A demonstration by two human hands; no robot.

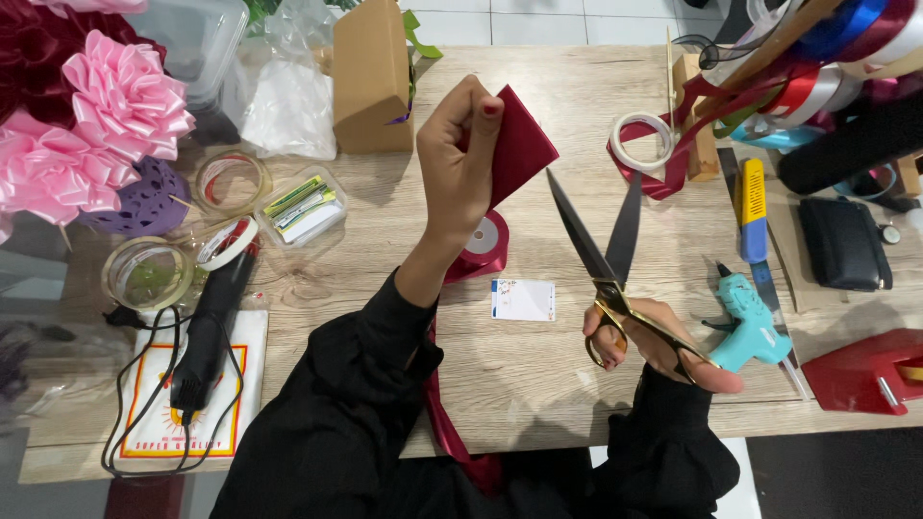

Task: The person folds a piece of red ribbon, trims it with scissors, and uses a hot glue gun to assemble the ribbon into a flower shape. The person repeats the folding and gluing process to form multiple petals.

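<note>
Left hand (460, 154): closed on folded dark-red ribbon (519, 144), centre frame. Right hand (654, 336): gold-handled scissors (601, 245) gripped, blades parted. Risk judged: fingertips nicked, ribbon cut crookedly.

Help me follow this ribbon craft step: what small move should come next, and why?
Probably bring the open scissors leftward to the folded dark red ribbon. The left hand pinches the fold up off the table, and the right hand holds the blades spread, tips just short of the ribbon's edge.

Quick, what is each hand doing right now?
Left hand: closed, pinching a folded dark red ribbon.
Right hand: holding open gold-handled scissors.
</note>
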